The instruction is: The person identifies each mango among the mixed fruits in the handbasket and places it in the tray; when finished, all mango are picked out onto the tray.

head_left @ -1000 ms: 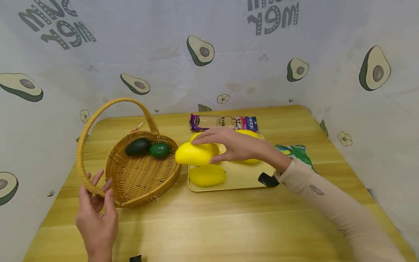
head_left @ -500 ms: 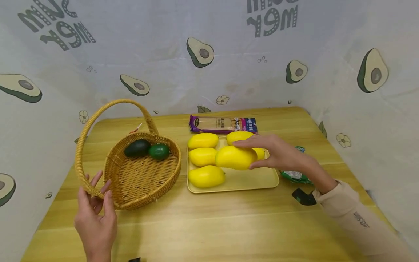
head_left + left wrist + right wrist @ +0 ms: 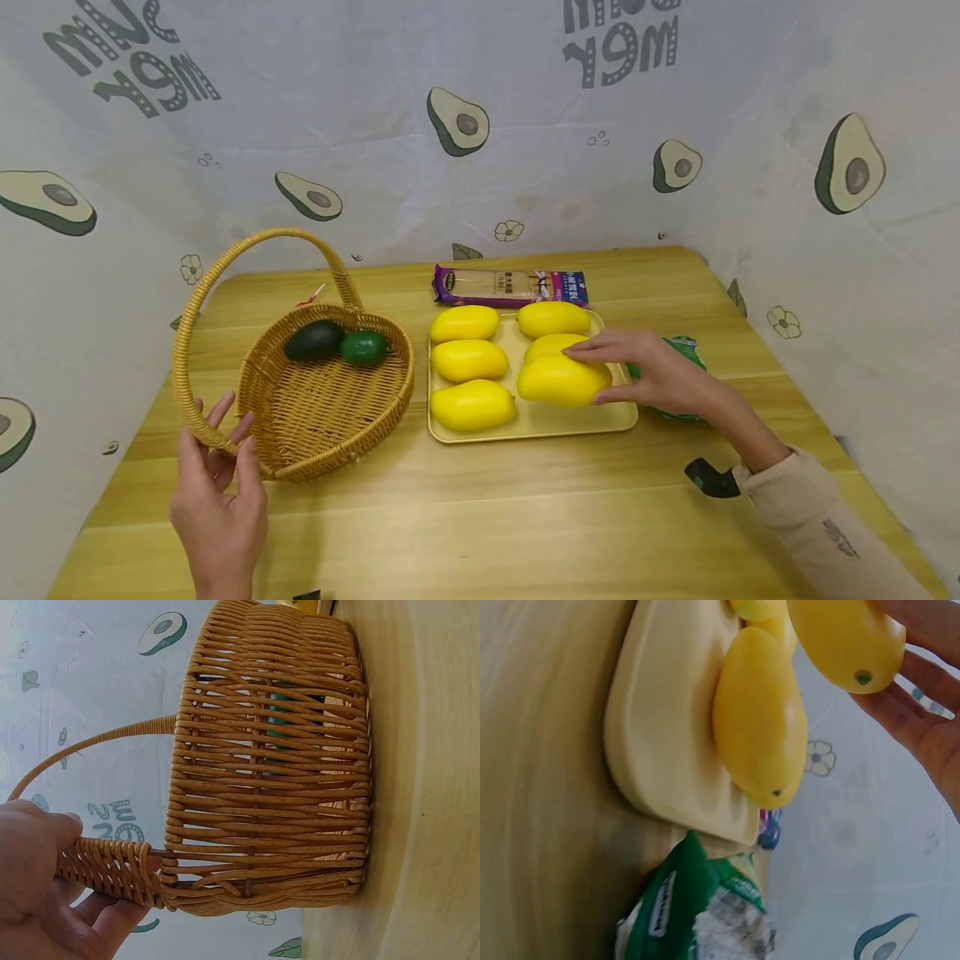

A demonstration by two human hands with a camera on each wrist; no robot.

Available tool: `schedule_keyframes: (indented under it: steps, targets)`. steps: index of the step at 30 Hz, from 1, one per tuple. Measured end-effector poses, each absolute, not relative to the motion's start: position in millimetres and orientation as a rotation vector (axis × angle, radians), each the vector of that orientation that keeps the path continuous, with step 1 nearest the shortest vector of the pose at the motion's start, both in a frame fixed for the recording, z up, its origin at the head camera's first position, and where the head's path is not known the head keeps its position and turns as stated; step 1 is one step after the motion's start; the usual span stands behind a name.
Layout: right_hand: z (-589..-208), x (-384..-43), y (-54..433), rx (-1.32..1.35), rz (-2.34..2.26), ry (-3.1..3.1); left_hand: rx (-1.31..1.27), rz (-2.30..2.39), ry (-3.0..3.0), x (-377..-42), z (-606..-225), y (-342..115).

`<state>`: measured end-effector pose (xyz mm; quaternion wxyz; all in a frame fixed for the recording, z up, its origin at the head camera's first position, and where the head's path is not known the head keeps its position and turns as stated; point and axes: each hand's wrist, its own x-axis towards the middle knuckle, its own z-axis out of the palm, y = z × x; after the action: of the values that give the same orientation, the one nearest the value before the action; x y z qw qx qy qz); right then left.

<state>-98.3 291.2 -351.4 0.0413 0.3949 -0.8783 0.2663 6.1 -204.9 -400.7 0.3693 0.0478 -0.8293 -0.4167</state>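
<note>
My right hand (image 3: pixel 648 367) grips a yellow mango (image 3: pixel 564 382) over the right part of the cream tray (image 3: pixel 577 422). In the right wrist view the held mango (image 3: pixel 847 641) is raised above the mango lying on the tray. Three mangoes (image 3: pixel 472 405) line the tray's left side. Two more lie at its right, the nearer one (image 3: pixel 546 346) partly hidden behind the held mango. My left hand (image 3: pixel 221 500) holds the wicker basket's handle (image 3: pixel 185 358) near its base, thumb and fingers around it. The basket (image 3: pixel 322 412) contains a dark avocado (image 3: pixel 315 341) and a smaller green fruit (image 3: pixel 364 348).
A purple-ended pasta packet (image 3: pixel 510 286) lies behind the tray. To the tray's right is a green bag (image 3: pixel 684 354), partly covered by the right hand and wrist. A small red and white item (image 3: pixel 311 296) shows behind the basket. Printed cloth (image 3: pixel 375 125) stands around the wooden table (image 3: pixel 480 517).
The right hand has carried the mango from beside the basket rightward across the tray, then slightly nearer to me. The left hand stays on the handle.
</note>
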Motion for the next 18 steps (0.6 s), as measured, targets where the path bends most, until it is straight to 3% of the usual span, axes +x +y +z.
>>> schedule_keyframes:
  steps: [18]
  targets:
    - [-378, -89, 311, 1.116, 0.956, -2.683, 0.138, -1.076, -2.134, 6, -401, -205]
